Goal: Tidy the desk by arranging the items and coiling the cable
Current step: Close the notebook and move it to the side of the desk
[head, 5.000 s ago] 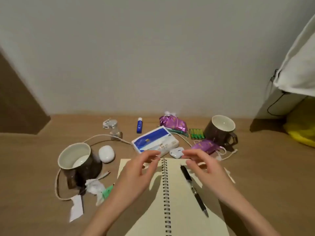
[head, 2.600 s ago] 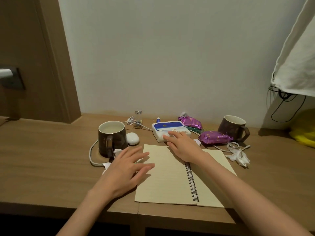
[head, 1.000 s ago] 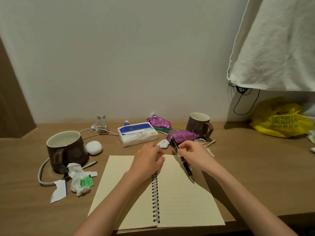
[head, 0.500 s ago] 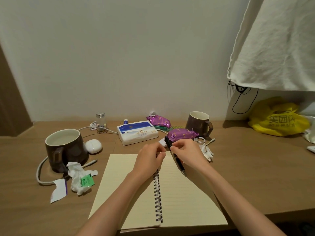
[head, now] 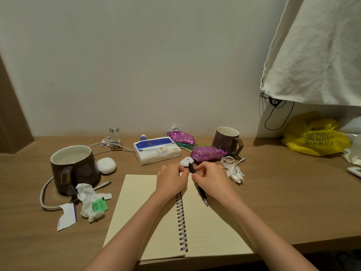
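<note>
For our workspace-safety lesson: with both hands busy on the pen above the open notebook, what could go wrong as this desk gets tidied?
1. The white cable loops around the large mug; pulling it to coil could tip the mug.
2. The pen, held by the right hand and left hand, points at the notebook and could mark the page.

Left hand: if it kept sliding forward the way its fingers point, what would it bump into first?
Probably the small white heart-shaped gadget, just beyond the left hand where it meets the pen. Behind that lies a purple snack packet. Depth is hard to judge from one view.
</note>
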